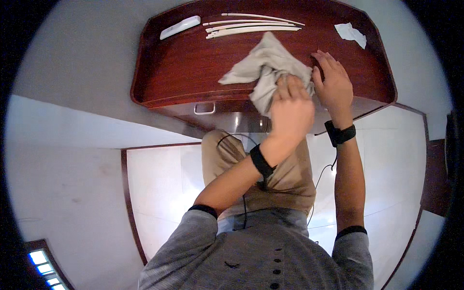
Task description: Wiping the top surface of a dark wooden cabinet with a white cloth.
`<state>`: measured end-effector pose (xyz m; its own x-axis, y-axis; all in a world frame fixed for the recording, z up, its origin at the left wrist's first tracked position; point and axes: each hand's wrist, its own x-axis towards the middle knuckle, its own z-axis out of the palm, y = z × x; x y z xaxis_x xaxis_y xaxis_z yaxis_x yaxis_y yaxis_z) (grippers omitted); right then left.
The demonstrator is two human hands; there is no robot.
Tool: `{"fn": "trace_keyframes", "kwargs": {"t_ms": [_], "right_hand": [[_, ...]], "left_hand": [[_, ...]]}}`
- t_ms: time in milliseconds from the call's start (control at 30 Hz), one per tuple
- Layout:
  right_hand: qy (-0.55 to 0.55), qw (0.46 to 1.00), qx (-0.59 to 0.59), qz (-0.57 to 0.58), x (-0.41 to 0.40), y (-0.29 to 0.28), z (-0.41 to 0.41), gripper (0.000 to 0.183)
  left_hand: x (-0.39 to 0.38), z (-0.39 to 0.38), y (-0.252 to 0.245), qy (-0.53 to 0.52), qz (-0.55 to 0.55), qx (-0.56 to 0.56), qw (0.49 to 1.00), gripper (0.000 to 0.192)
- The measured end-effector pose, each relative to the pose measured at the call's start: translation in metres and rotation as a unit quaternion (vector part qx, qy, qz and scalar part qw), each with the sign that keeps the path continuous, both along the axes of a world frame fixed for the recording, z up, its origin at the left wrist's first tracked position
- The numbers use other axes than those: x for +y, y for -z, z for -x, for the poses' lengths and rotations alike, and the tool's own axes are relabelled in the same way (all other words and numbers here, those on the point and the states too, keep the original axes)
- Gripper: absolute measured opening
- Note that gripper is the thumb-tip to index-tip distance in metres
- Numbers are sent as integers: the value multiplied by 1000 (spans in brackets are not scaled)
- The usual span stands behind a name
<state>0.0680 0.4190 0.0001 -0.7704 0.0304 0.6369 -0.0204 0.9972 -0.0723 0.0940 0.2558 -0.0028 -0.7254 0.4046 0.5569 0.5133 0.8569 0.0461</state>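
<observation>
My left hand point(293, 105) grips a crumpled pale grey cloth point(268, 59) at its near right part, close to the front edge of a dark red wooden desk top point(174, 69). The cloth lies partly on the wood, and a fold of it hangs over the front edge. To the right of the cloth, my right hand point(334, 83) rests with fingers stretched and the thumb apart, holding nothing that shows; whether its thumb touches the cloth is unclear. Beyond the cloth lie several thin whitish sticks point(253, 28), side by side, with dark marks at their left ends.
A white oblong case point(180, 27) lies at the back left of the desk. A crumpled white tissue point(351, 34) is at the back right. A raised rim point(135, 78) borders the top, and a metal handle point(204, 108) is on the front. A dark cable point(320, 177) hangs below my right wrist.
</observation>
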Motion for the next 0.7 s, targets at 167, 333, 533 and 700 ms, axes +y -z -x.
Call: {"fn": "trace_keyframes", "kwargs": {"t_ms": [167,333,533,700], "right_hand": [[-24,1000,-3,6,8,5,-1,38],[-12,1000,-15,2,4,5,-3,40],[-8,1000,-15,5,7,8,-3,40],[-1,1000,-20,3,12,14,-1,41]], "left_hand": [[-11,23,-12,145,-141,-62,977,44],[-84,44,-11,160,-220,-91,958,35],[-179,71,-3,75,-241,-36,967,37],[-232,81,-14,-72,-218,14,973,41]]}}
